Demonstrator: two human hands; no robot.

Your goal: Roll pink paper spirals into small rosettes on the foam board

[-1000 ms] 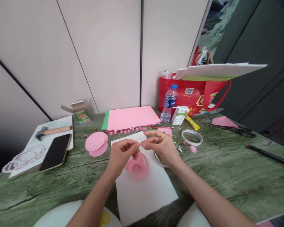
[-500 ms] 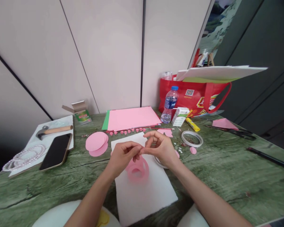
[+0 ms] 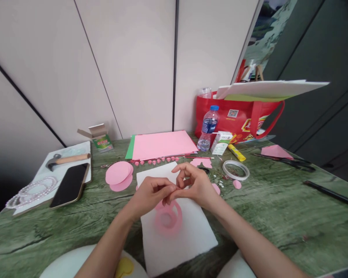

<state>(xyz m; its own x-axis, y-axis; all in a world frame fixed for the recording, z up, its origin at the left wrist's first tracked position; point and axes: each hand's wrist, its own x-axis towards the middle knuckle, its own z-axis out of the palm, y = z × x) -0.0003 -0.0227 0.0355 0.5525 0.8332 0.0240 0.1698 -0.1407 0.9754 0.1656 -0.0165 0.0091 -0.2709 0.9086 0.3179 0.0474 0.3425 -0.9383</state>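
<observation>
A looped pink paper strip (image 3: 174, 222) was observed pinched at the fingertips of both hands, left hand (image 3: 151, 196) and right hand (image 3: 197, 185), above the rectangular white paper sheet (image 3: 188, 236). Flat pink paper circles (image 3: 118, 173) were noted left of the sheet.

The left hand (image 3: 150, 195) and the right hand (image 3: 197, 187) meet at the fingertips, pinching the upper end of a blurred pink paper spiral (image 3: 176, 221); the fingers hide the exact contact. The spiral hangs over a white sheet (image 3: 188, 239) on the green bench (image 3: 278, 220). Left of the sheet: overlapping pink discs (image 3: 117, 173), a phone (image 3: 70, 185) and a hammer (image 3: 74, 158). Behind: stacked pink paper (image 3: 165, 143). Right: a white tape roll (image 3: 237, 178) and a yellow tube (image 3: 236, 152). A bottle (image 3: 208, 126) and a carton (image 3: 221, 144) stand in front of a red bag (image 3: 240, 108).
</observation>
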